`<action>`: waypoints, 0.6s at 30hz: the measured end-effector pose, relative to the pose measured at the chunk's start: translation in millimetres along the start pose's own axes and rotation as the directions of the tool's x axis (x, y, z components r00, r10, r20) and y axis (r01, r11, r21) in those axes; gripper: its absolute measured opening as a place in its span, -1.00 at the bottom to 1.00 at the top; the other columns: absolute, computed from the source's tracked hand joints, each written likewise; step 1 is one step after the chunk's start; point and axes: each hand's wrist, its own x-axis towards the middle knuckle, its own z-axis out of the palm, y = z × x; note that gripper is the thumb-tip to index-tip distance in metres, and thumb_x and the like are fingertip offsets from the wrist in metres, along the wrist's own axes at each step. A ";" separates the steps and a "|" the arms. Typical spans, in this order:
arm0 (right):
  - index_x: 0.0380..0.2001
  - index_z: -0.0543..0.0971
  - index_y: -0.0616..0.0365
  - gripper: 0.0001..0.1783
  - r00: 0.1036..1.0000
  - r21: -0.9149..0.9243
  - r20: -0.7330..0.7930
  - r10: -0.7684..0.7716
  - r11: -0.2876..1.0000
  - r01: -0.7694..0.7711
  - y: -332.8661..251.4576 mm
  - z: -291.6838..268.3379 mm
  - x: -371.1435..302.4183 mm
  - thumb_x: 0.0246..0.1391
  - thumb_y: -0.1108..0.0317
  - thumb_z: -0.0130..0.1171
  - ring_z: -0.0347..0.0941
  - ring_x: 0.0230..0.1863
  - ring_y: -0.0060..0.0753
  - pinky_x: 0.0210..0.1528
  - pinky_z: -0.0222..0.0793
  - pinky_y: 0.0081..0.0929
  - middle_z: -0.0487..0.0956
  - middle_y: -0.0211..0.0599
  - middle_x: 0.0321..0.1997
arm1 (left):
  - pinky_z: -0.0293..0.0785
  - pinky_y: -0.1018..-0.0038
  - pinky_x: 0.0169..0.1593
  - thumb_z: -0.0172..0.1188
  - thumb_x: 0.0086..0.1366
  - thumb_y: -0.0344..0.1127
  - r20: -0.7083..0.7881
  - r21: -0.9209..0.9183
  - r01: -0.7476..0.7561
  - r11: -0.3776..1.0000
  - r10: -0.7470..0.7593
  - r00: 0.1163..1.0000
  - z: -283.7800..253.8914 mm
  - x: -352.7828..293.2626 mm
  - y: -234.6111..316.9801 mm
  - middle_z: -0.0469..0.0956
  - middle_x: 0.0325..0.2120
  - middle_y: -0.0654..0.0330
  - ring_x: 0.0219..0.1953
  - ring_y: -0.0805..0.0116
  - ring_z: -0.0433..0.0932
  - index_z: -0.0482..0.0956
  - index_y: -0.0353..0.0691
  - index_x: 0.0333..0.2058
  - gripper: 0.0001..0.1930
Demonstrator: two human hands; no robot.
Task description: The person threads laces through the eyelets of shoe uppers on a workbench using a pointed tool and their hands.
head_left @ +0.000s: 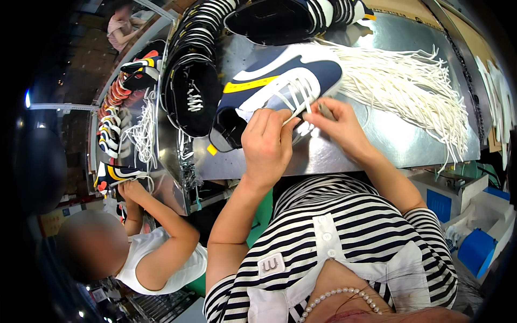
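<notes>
A navy and white sneaker (280, 81) with a yellow stripe lies on its side on the metal tabletop, its toe toward the right. White shoelace (295, 92) crosses its tongue in several rows. My left hand (267, 141) is closed at the shoe's opening, pinching a length of the lace between thumb and forefinger. Just right of it, my right hand (340, 128) is curled beside the lace rows, with a slim grey-brown tool (326, 112) between its fingers. The tool's working end is hidden, and I cannot make out whether the right fingertips also grip lace.
A thick bundle of white laces (401, 94) spreads over the metal table (237, 167) at right. Nested shoes (191, 97) line the left and far edges. At left, a co-worker (161, 247) handles another sneaker (116, 175). Blue and white bins (476, 250) stand below right.
</notes>
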 end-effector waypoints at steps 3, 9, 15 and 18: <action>-0.30 0.59 0.19 -0.82 0.942 -0.083 0.313 0.124 0.991 -0.103 8.0 -7.7 -28.6 0.16 0.29 0.23 0.30 -0.45 -0.78 -0.40 0.20 -0.75 0.43 -0.61 -0.51 | 0.35 0.31 -0.39 0.32 0.04 -0.51 -0.018 0.014 0.030 0.999 -0.030 0.999 -0.3 -0.4 -7.2 0.42 -0.54 0.10 -0.47 0.12 0.43 0.54 -0.30 -0.35 -0.82; -0.21 0.54 0.17 -0.79 0.978 -0.111 0.141 -0.151 0.980 0.167 36.2 -19.9 -8.8 0.17 0.28 0.17 0.38 -0.28 -0.65 -0.19 0.32 -0.63 0.53 -0.48 -0.33 | 0.41 0.25 -0.30 0.23 0.15 -0.37 0.379 0.130 0.151 0.980 -0.190 0.906 44.0 -21.7 -43.8 0.43 -0.50 0.10 -0.38 0.10 0.49 0.62 -0.23 -0.23 -0.80; -0.23 0.55 0.12 -0.79 0.937 -0.453 -0.074 -0.341 0.848 0.273 55.1 -30.1 49.6 0.07 0.30 0.22 0.47 -0.46 -0.33 -0.37 0.36 -0.50 0.57 -0.27 -0.41 | 0.48 0.27 -0.17 0.17 0.20 -0.31 0.565 0.058 0.420 0.906 -0.376 0.734 53.2 -13.6 -54.6 0.59 -0.34 0.04 -0.27 0.03 0.58 0.61 -0.21 -0.16 -0.75; -0.24 0.55 0.10 -0.81 0.893 -0.561 -0.023 -0.449 0.745 0.360 61.7 -39.1 61.1 0.06 0.33 0.22 0.51 -0.42 -0.23 -0.37 0.38 -0.44 0.59 -0.27 -0.37 | 0.49 0.33 -0.11 0.18 0.17 -0.29 0.644 -0.068 0.545 0.836 -0.381 0.664 56.4 -11.9 -64.8 0.62 -0.26 -0.02 -0.22 0.05 0.61 0.59 -0.27 -0.10 -0.67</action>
